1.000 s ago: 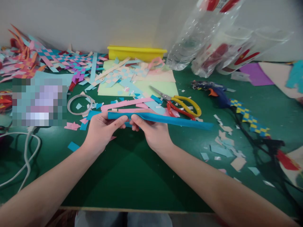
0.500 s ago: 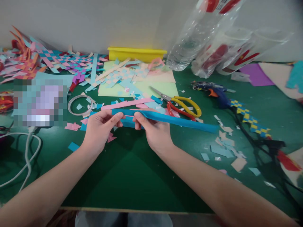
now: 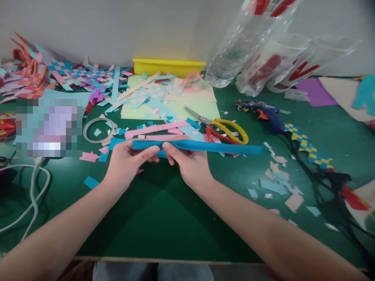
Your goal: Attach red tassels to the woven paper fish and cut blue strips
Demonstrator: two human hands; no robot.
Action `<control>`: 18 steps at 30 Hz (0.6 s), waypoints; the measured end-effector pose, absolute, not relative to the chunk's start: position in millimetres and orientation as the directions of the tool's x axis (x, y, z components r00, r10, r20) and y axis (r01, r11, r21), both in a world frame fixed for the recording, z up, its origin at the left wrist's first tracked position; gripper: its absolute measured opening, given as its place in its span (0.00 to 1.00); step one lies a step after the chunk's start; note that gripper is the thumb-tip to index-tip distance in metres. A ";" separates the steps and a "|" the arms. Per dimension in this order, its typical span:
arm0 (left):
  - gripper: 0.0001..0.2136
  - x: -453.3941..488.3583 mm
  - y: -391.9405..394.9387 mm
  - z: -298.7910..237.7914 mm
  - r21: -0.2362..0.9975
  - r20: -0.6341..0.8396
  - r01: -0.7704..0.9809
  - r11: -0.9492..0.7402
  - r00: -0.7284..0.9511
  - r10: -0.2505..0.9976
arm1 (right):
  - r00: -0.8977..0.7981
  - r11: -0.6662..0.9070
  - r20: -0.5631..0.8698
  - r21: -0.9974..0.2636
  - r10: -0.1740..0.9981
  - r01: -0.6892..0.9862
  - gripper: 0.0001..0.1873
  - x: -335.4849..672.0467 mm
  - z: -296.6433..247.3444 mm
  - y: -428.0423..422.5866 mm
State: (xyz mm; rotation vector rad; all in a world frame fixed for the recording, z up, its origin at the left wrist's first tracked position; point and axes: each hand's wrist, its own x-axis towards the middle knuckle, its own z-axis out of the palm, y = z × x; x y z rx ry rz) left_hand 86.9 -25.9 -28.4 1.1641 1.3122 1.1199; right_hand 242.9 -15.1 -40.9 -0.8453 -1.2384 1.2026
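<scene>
A long blue paper strip [image 3: 216, 147] is held level above the table between my two hands. My left hand [image 3: 124, 162] pinches it near its left end, thumb on the near face. Close beside that thumb, my right hand [image 3: 190, 160] is closed on the strip as well, and the longer part sticks out to the right. The strip looks folded along its length by the right thumb. Behind the hands lie pink paper strips [image 3: 158, 128] and scissors [image 3: 228, 130] with yellow and red handles. The fingers behind the strip are partly hidden.
A roll of tape [image 3: 99, 130] and a blurred-out device [image 3: 55, 125] with a white cable [image 3: 35, 195] lie left. Woven paper pieces [image 3: 88, 76] and a yellow tray [image 3: 168, 67] are at the back. A blue glue gun [image 3: 271, 119], plastic-wrapped cups [image 3: 272, 66] and paper scraps [image 3: 294, 202] are right.
My left hand has slid right along the strip, so the thumbs are closer together. The strip's right end has risen slightly and shifted left.
</scene>
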 end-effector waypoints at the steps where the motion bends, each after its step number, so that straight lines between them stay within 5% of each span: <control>1: 0.10 87.2 -26.2 -29.4 0.992 -0.102 0.074 0.102 -0.014 0.995 | -0.104 0.223 0.245 -0.957 0.964 -0.187 0.05 243.1 -39.8 -15.6; 18: 0.14 89.2 -27.7 -28.5 0.983 -0.091 0.152 0.098 -0.055 0.994 | -0.097 0.187 0.203 -0.970 0.974 -0.153 0.12 241.3 -39.7 -16.7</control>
